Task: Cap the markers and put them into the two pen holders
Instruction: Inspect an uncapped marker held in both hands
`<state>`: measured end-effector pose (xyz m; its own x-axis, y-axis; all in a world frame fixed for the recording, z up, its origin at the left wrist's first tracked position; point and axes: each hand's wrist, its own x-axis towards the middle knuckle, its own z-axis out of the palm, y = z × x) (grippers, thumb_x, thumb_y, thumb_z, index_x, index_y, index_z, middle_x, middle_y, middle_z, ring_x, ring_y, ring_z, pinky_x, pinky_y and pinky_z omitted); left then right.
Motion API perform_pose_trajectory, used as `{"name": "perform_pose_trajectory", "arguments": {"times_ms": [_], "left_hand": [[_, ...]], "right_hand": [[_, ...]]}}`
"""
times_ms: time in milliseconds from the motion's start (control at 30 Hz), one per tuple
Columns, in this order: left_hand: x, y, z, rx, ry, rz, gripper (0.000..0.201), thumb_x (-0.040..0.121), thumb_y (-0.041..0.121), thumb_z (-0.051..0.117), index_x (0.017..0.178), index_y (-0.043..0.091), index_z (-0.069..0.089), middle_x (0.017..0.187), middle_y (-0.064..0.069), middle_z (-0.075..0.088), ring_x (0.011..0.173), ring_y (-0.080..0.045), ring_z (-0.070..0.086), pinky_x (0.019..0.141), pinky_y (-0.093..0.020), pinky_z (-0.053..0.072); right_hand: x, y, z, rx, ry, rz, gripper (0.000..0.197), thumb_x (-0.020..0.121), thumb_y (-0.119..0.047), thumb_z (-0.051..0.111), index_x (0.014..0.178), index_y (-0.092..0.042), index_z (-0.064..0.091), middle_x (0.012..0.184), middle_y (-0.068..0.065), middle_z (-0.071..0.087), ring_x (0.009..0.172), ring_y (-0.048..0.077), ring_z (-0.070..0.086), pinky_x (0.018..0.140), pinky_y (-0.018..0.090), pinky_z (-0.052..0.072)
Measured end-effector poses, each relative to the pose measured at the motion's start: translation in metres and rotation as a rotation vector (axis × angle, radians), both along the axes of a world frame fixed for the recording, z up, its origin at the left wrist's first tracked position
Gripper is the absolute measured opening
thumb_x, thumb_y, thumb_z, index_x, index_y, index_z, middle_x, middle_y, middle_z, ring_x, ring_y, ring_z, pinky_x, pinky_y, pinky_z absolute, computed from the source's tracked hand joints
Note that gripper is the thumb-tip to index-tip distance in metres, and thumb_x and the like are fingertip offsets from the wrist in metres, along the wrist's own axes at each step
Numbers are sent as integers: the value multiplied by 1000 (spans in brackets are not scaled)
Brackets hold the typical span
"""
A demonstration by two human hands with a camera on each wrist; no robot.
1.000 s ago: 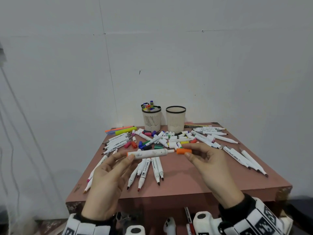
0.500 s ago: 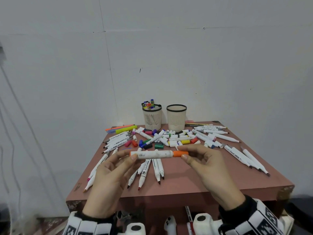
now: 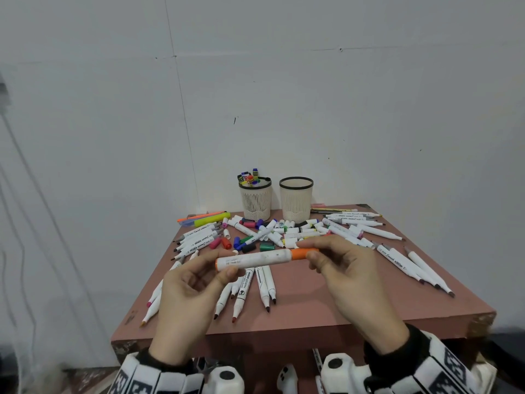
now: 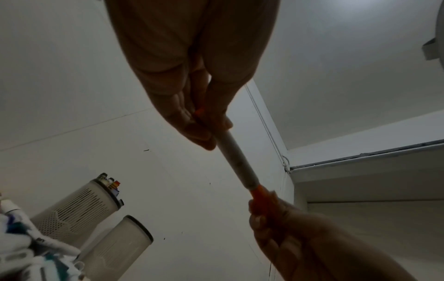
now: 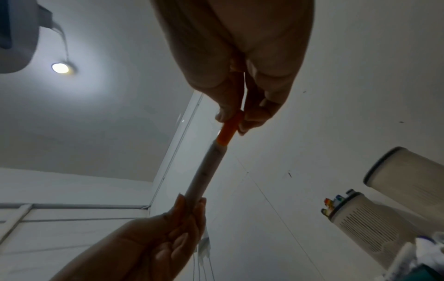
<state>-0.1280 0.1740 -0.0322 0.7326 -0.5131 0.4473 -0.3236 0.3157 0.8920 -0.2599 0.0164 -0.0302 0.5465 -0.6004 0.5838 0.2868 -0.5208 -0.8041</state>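
Head view: your right hand [image 3: 349,277] has pushed the orange cap [image 3: 303,253] home on the marker [image 3: 257,259] pinched in your left hand [image 3: 193,291] above the table [image 3: 355,311], ready for a holder [image 3: 296,199].

Black sleeve cuffs [image 3: 380,354] at both wrists — white wrist bands [image 3: 443,371] printed with black square markers.

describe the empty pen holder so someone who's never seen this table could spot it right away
Start at the far edge of the reddish table, against the white wall, where two cream slotted cups with black rims stand side by side. The empty pen holder is the one on the right. Unlike the left pen holder, which has coloured marker caps poking above its rim, nothing sticks out of it.
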Motion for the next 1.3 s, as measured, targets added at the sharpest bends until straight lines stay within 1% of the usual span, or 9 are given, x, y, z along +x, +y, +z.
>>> {"name": "perform_pose_trajectory", "arguments": {"times_ms": [100, 233, 367, 633, 833, 967, 1067, 1200, 1300], "left_hand": [[0, 4, -3, -27, -16, 39, 21, 70, 6, 69, 91, 10, 71, 82, 0, 75, 76, -13, 72, 66, -13, 53], [4, 8, -7, -28, -31, 51, 23, 73, -3, 68, 86, 15, 70, 78, 10, 74, 75, -3, 70, 64, -9, 51], [7, 9, -3, -42, -67, 23, 21, 70, 1, 69, 78, 19, 77, 82, 2, 75, 79, -7, 71, 68, -10, 51], [30, 4, 43, -42, -137, -43, 25, 65, 7, 70, 90, 6, 71, 87, -5, 75, 80, -11, 71, 70, -14, 53], [75, -29, 83, 45, -262, 93, 21, 74, 3, 73, 95, 8, 70, 80, -3, 72, 70, -10, 70, 69, -15, 53], [101, -70, 94, 230, -409, 139, 16, 80, 4, 71, 89, 18, 68, 80, -3, 72, 75, -17, 70, 78, -28, 56], [123, -94, 103, 306, -494, 208, 11, 81, 8, 71, 88, 16, 68, 79, -6, 71, 76, -19, 69, 81, -34, 56], [150, -119, 118, 381, -598, 348, 15, 83, 14, 69, 98, 12, 70, 87, -2, 66, 87, -19, 65, 86, -30, 51], [166, -135, 124, 425, -634, 399, 17, 87, 14, 66, 103, 9, 69, 96, -5, 67, 95, -21, 63, 87, -29, 49]], "right_hand": [[0, 2, 2, -42, 102, 16, 32, 88, -4, 61, 82, -34, 70, 65, -10, 64, 61, 3, 55, 62, 16, 45], [2, 2, 4, -17, 176, 75, 18, 91, -11, 59, 88, -23, 73, 59, -12, 61, 59, 0, 56, 59, 11, 41], [4, -2, 6, 24, 207, 105, 15, 92, -13, 58, 92, -15, 73, 55, -10, 59, 55, 0, 54, 57, 11, 40], [17, -17, 39, -7, 287, 229, 15, 91, -11, 59, 96, -22, 68, 70, 4, 69, 57, 13, 59, 56, 21, 46], [45, -43, 67, -316, 557, 63, 29, 86, -22, 68, 113, -27, 61, 78, -2, 68, 66, 5, 59, 61, 14, 45], [78, -66, 63, -552, 830, -30, 29, 88, -15, 59, 116, -8, 61, 89, 14, 67, 79, 24, 61, 69, 31, 47], [98, -79, 54, -620, 974, -56, 34, 90, -14, 53, 119, 4, 59, 90, 21, 65, 71, 22, 53, 59, 29, 37], [115, -84, 49, -738, 1048, 112, 33, 89, -11, 57, 122, -14, 63, 111, 6, 64, 88, 14, 55, 61, 15, 37], [129, -85, 45, -883, 1101, 259, 33, 86, -14, 62, 119, -20, 66, 112, 5, 61, 93, 17, 54, 71, 20, 39]]}}
